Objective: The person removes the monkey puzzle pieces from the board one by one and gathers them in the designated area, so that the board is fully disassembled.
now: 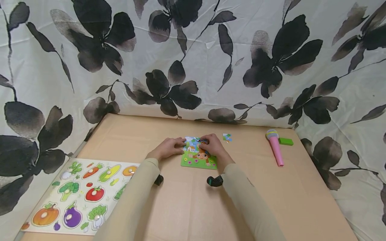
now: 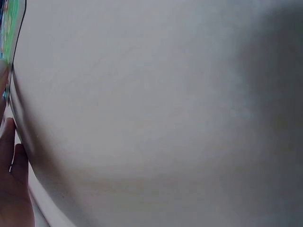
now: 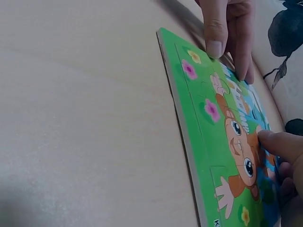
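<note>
A jigsaw puzzle (image 1: 193, 162) with a cartoon monkey, a house and flowers on a green base lies flat in the middle of the table. My left hand (image 1: 170, 148) rests at its upper left edge; in the right wrist view the left thumb (image 3: 215, 40) and straight fingers touch that edge. Over the puzzle's upper right part, my right hand (image 1: 214, 147) has thumb and curled fingers around a puzzle piece (image 3: 271, 163), mostly hidden. A loose puzzle piece (image 1: 227, 137) lies just right of the puzzle. The left wrist view shows mostly bare tabletop.
A white vegetable board (image 1: 79, 207) with small knobs lies at the left, partly under my left forearm. To the right are a pink toy microphone (image 1: 275, 149) and a green block (image 1: 285, 142). Floral cloth (image 1: 211, 60) hangs behind the table.
</note>
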`<action>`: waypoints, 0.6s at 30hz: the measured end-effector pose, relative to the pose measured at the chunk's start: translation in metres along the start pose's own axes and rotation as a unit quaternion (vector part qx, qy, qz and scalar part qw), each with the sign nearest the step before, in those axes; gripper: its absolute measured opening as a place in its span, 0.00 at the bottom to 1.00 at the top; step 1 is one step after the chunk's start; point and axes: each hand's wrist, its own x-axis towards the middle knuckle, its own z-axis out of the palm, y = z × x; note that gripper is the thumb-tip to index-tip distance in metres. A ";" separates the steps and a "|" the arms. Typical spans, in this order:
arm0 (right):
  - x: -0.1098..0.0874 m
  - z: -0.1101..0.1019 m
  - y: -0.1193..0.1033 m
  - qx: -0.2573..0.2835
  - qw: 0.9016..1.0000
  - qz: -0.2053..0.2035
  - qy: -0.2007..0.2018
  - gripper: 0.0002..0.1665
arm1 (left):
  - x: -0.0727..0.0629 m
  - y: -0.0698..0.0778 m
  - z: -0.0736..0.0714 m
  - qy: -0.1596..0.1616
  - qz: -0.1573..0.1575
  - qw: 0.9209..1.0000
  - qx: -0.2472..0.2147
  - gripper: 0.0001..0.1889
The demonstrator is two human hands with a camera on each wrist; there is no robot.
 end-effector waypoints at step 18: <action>-0.002 0.006 -0.013 -0.022 0.999 0.014 -0.021 0.18 | 0.000 0.000 0.000 0.003 0.005 1.000 0.005 0.24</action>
